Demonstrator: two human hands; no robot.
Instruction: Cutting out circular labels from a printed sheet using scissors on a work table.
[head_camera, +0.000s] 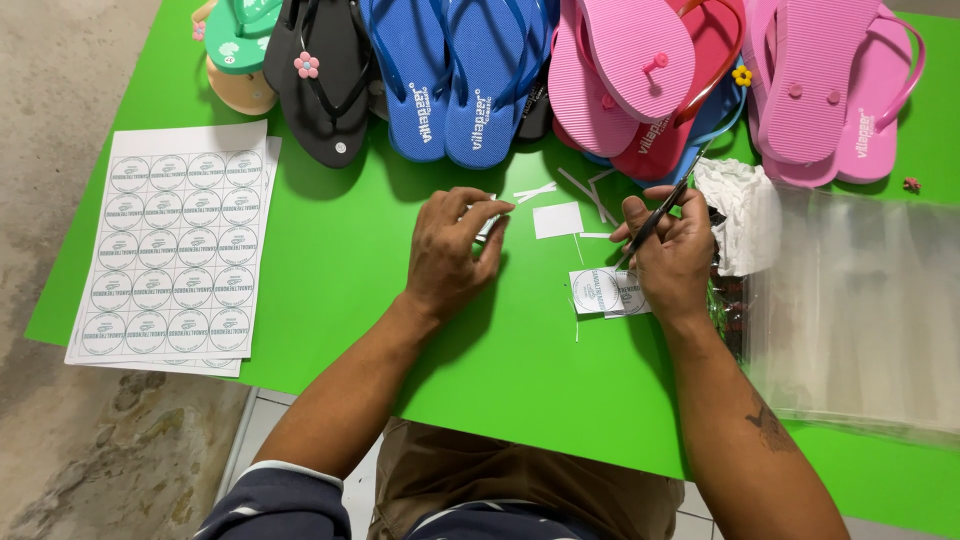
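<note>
Head view: the left hand (447, 250) rests on the green desk (330, 250), its fingers (490, 215) curled and pinched on a small white paper piece (487, 226), mostly hidden beneath them. The right hand (672, 255) has its fingers closed around black scissors (655, 218), which angle up and to the right. Cut round labels (605, 292) lie on the desk just beside the right hand. A white square offcut (557, 220) and thin paper strips (590, 190) sit between the hands. A printed label sheet (175, 255) lies well to the left. Flip-flops (470, 70) line the far edge. Clear plastic bags (860, 310) lie at right.
</note>
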